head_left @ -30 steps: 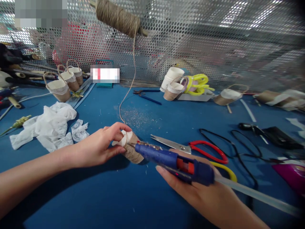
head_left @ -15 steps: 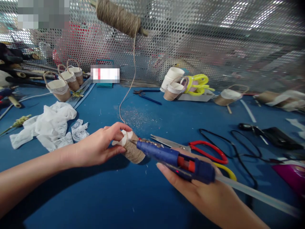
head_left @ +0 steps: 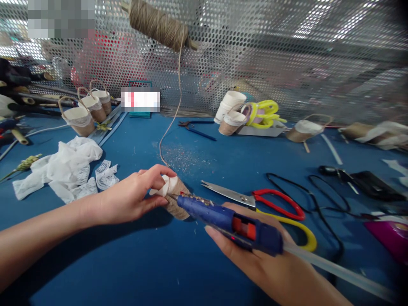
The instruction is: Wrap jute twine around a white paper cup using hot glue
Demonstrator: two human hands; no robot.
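Twine (head_left: 179, 80) runs from the spool (head_left: 156, 25) down to the cup (head_left: 180, 210), which you hold tilted low over the counter (head_left: 111, 263). Your left hand (head_left: 129, 199) pinches its white rim between fingers and thumb; your right hand (head_left: 269, 259) grips the glue gun (head_left: 208, 213), its nozzle at the cup's wrapped side, though you can't tell whether it touches. That tip sits near your left fingers, so a slip or a sudden turn of the cup could burn you. A snag on the twine could tug the wrap loose, and too much glue could smear it.

Scissors (head_left: 231, 193) lie just beyond your right hand, which partly covers them; swinging the gun outward may knock them. Past them, the black cord (head_left: 314, 195) could catch the trailing glue stick (head_left: 331, 267). White lace (head_left: 72, 163) lies beyond your left forearm.
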